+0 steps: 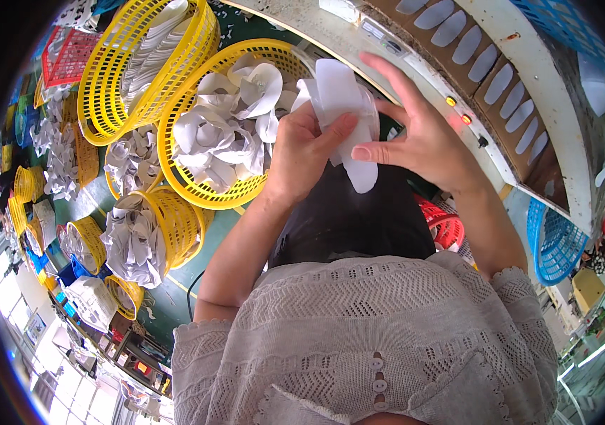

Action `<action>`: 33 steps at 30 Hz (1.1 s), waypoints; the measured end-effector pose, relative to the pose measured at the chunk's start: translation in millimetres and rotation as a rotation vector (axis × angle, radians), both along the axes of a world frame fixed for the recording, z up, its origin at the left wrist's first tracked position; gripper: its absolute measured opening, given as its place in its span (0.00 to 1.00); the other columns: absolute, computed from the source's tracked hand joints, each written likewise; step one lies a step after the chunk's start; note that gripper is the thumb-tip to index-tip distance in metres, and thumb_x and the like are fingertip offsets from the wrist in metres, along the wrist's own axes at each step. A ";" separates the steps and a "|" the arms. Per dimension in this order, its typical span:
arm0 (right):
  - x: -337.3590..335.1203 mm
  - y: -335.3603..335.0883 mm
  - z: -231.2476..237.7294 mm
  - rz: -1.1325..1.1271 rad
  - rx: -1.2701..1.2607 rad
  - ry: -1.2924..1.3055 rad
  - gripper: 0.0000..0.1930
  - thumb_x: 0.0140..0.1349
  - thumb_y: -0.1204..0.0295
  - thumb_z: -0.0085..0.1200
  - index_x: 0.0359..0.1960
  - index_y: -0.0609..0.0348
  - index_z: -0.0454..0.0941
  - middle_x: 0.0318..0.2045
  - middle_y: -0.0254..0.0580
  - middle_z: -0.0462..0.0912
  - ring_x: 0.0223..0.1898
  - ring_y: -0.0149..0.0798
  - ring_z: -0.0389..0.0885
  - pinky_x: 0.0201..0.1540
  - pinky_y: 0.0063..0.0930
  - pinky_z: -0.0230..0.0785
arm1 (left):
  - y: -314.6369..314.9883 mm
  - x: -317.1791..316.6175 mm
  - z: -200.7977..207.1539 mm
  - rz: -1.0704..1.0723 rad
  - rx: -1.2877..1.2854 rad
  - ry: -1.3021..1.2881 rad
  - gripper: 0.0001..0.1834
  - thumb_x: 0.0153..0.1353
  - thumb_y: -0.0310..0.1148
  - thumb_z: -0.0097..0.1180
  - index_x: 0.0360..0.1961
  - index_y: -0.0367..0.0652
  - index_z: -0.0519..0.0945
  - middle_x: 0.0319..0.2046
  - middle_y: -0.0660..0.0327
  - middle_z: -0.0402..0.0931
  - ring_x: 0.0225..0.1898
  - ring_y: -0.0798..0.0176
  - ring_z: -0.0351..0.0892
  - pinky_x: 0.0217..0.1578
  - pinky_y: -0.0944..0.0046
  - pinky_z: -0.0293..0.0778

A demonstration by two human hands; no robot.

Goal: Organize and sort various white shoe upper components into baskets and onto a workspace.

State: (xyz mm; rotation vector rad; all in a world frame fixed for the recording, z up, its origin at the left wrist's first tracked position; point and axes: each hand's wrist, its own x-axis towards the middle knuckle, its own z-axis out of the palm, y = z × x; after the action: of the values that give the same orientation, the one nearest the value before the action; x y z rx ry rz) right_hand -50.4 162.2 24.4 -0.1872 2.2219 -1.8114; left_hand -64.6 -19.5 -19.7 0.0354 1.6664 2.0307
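Observation:
My left hand pinches a small bunch of thin white sheet pieces, with its thumb pressed flat across the front. These pieces are long with rounded ends, and they overlap and fan out at different angles. Close by on the right, my right hand has its fingers spread apart. Its thumb tip lies over the lower piece's edge, though I cannot tell whether it presses on it. Just left of my hands stands a round yellow plastic basket heaped with curled white pieces.
Another yellow basket holds neatly stacked white pieces. To the right runs a machine with lit buttons and a brown bed of oblong white pieces. A blue basket and a red basket sit low on the right. More filled baskets stand at left.

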 end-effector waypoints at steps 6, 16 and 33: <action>41.5 -13.8 -12.2 -0.268 0.171 -0.038 0.45 0.45 0.56 0.71 0.61 0.60 0.58 0.59 0.54 0.59 0.51 0.40 0.74 0.53 0.35 0.70 | 0.8 0.6 3.0 0.137 0.057 -0.056 0.10 0.62 0.29 0.56 0.41 0.33 0.77 0.32 0.60 0.81 0.30 0.72 0.78 0.30 0.72 0.73; 45.2 -30.8 2.8 -0.446 -0.421 -0.358 0.31 0.56 0.71 0.63 0.56 0.65 0.57 0.23 0.39 0.77 0.22 0.25 0.76 0.19 0.16 0.69 | 11.7 1.7 2.8 0.217 0.209 -0.040 0.10 0.63 0.28 0.54 0.43 0.35 0.75 0.34 0.58 0.80 0.33 0.67 0.80 0.31 0.69 0.76; 51.7 6.4 -40.5 -0.119 0.153 0.204 0.20 0.52 0.60 0.65 0.35 0.61 0.72 0.18 0.37 0.74 0.18 0.29 0.73 0.26 0.22 0.68 | 11.7 2.1 30.8 0.105 0.390 -0.383 0.11 0.62 0.29 0.56 0.44 0.37 0.74 0.38 0.57 0.79 0.36 0.63 0.81 0.36 0.62 0.81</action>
State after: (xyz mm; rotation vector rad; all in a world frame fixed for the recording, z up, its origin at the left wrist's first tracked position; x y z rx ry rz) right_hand 1.3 168.6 -16.1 -0.2220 2.5520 -1.7400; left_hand -62.5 -7.8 11.1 -0.2935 1.0478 2.2413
